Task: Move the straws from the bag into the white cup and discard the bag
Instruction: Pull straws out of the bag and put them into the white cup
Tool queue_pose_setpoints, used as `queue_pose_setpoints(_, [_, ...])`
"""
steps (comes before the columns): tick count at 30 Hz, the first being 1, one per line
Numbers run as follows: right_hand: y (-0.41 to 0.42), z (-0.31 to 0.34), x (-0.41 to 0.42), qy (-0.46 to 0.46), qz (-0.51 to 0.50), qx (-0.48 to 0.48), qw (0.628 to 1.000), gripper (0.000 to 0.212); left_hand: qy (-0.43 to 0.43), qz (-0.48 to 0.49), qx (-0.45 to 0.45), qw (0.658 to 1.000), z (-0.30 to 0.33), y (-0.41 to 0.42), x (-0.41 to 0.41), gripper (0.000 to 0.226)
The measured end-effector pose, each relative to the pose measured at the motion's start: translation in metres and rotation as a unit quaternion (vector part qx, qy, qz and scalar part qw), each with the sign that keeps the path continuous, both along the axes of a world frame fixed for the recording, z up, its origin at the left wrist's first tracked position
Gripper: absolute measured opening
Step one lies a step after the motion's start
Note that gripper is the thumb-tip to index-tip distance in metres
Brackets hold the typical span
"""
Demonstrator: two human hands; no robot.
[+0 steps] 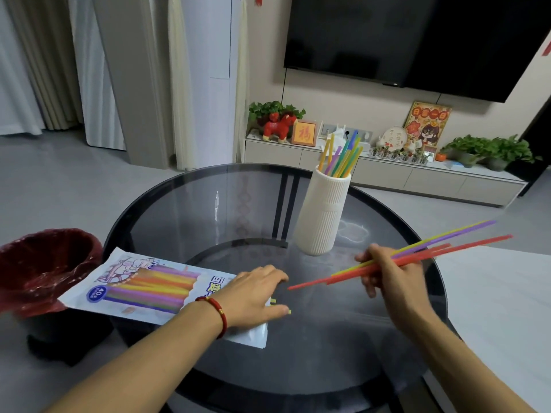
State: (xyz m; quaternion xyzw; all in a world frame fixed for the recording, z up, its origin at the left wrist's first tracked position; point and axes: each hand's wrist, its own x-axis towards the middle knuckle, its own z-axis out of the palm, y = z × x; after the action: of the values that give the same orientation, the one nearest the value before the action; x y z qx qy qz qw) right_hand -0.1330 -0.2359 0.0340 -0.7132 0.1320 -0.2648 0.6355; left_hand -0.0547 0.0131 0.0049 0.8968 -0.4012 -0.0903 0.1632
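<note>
A printed plastic straw bag (143, 287) lies flat on the left part of the round glass table (208, 210), coloured straws still showing inside it. My left hand (256, 293) presses flat on the bag's open right end, where yellow straw tips poke out. My right hand (390, 275) grips a bundle of red, yellow and purple straws (447, 248), held slanting above the table just right of the bag. The ribbed white cup (323, 213) stands upright at the table's far middle-right, with several straws (343, 158) standing in it.
A bin with a red liner (44, 263) stands on the floor left of the table, close to the bag's left end. A white surface (501, 308) borders the table on the right. A low TV cabinet with plants and ornaments (387, 171) runs behind.
</note>
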Motion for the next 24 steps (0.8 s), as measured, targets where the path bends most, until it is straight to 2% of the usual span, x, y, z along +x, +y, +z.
queue_pose_setpoints(4, [-0.01, 0.02, -0.018, -0.04, -0.039, -0.176, 0.983, 0.037, -0.025, -0.012, 0.017, 0.999, -0.005, -0.003, 0.001, 0.055])
queue_pose_setpoints(8, [0.001, 0.024, -0.013, 0.007, -0.035, -0.387, 0.921, 0.033, -0.045, -0.012, 0.033, 0.998, -0.01, -0.007, 0.002, 0.055])
queue_pose_setpoints(12, [0.012, 0.018, -0.003, 0.1, 0.059, -0.399, 0.909, 0.03, -0.05, -0.012, 0.039, 0.998, -0.012, -0.009, 0.001, 0.058])
queue_pose_setpoints(15, [0.01, 0.029, 0.002, 0.06, 0.025, -0.379, 0.923, 0.033, -0.057, -0.012, 0.037, 0.998, -0.013, -0.009, 0.001, 0.058])
queue_pose_setpoints(17, [0.006, 0.042, 0.005, 0.017, -0.015, -0.401, 0.916, 0.039, -0.063, -0.012, 0.04, 0.997, -0.013, -0.009, 0.001, 0.057])
queue_pose_setpoints(19, [0.009, 0.046, 0.007, 0.01, -0.005, -0.427, 0.904, 0.04, -0.069, -0.012, 0.044, 0.997, -0.013, -0.01, 0.001, 0.056])
queue_pose_setpoints(24, [0.024, 0.012, 0.017, 0.136, 0.074, -0.471, 0.868, 0.043, -0.068, -0.014, 0.048, 0.996, -0.016, -0.01, 0.0, 0.054])
